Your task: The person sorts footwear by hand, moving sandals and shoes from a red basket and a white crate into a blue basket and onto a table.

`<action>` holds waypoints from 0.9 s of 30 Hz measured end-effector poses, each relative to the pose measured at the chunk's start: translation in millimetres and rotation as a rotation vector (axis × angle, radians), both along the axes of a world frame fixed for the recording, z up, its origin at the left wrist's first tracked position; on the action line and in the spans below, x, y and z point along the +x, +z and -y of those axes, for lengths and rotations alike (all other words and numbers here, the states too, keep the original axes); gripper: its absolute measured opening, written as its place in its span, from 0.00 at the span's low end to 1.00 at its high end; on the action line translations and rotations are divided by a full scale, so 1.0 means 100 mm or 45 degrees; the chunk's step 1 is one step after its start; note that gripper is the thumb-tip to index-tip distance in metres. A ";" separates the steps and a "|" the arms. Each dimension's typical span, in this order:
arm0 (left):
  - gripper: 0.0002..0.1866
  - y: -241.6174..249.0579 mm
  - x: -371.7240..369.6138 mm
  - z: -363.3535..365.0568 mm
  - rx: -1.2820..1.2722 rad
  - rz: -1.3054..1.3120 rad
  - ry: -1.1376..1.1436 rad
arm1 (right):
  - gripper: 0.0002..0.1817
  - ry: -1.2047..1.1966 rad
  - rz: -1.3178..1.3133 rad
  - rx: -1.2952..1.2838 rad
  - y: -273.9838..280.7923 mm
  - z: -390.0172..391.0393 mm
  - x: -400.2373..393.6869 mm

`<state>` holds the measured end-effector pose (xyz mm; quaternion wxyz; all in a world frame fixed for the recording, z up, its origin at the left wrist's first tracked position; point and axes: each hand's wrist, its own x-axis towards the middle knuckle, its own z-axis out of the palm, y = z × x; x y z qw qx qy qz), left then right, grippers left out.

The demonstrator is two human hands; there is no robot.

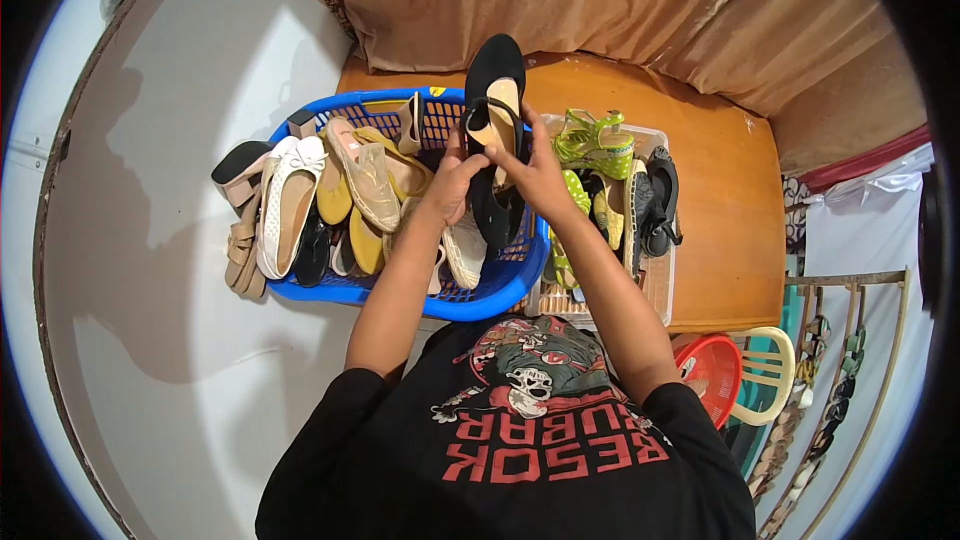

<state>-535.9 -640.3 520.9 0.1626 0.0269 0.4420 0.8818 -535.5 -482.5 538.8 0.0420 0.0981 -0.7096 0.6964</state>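
Both of my hands hold a pair of black shoes [497, 65] with beige insoles, above the right part of a blue basket [440, 306]. My left hand [450, 185] grips their left side. On the other side, my right hand [540, 172] has its fingers around the shoes and its thumb over the front. The blue basket holds several shoes, among them a white flat with a bow [292, 205], a cream shoe [368, 180] and a yellow flat [366, 243]. Some fingertips are hidden behind the black shoes.
Right of the basket, a clear tray [655, 295] holds green sandals [597, 145] and dark shoes [660, 202]. Both containers rest on a wooden table [730, 210]. A curtain [600, 0] hangs behind. A red basket [712, 380], a cream chair [775, 375] and shoe racks [850, 370] stand at the right.
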 end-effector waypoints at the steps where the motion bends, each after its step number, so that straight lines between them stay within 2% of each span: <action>1: 0.30 -0.01 -0.01 -0.03 -0.028 0.026 0.054 | 0.50 0.004 -0.005 0.002 0.02 0.02 0.05; 3: 0.25 -0.03 -0.01 -0.03 0.025 0.014 0.109 | 0.62 -0.143 -0.286 0.752 0.06 0.05 0.17; 4: 0.23 0.01 -0.02 -0.05 0.077 -0.011 0.168 | 0.62 -0.141 -0.289 0.754 0.08 0.07 0.22; 6: 0.24 -0.07 -0.04 -0.02 0.070 0.005 0.189 | 0.68 -0.061 -0.154 0.707 0.12 0.11 0.32; 7: 0.24 -0.11 -0.06 -0.02 0.076 -0.001 0.193 | 0.67 0.036 -0.143 0.607 0.11 0.11 0.35; 9: 0.26 -0.15 -0.08 -0.02 -0.009 -0.263 0.296 | 0.67 0.132 -0.131 0.544 0.17 0.08 0.40; 11: 0.26 -0.16 -0.06 0.06 -0.014 -0.203 0.262 | 0.67 0.241 -0.032 0.478 0.26 0.06 0.45; 14: 0.26 -0.06 -0.02 0.07 -0.032 -0.143 0.252 | 0.67 0.210 -0.087 0.531 0.33 0.07 0.48; 16: 0.27 0.04 -0.02 0.01 0.277 -0.036 0.376 | 0.66 0.134 -0.091 0.475 0.30 0.07 0.52; 18: 0.23 0.14 -0.07 0.04 0.272 -0.096 0.468 | 0.62 0.137 0.019 0.309 0.28 0.00 0.54; 19: 0.21 0.14 -0.06 0.10 0.142 -0.049 0.592 | 0.56 0.327 0.457 -0.064 0.58 -0.16 0.60; 20: 0.20 0.14 -0.06 0.17 0.010 -0.003 0.714 | 0.50 0.368 0.404 -0.185 0.46 -0.29 0.55; 22: 0.20 0.13 -0.05 0.27 0.131 0.002 0.698 | 0.49 0.378 0.605 -0.361 0.66 -0.52 0.62; 24: 0.20 0.25 0.02 0.24 0.026 0.020 0.738 | 0.49 0.256 0.425 -0.439 0.66 -0.61 0.69; 27: 0.23 0.36 0.11 0.10 0.026 -0.010 0.625 | 0.46 0.291 0.425 -0.879 0.51 -0.75 0.71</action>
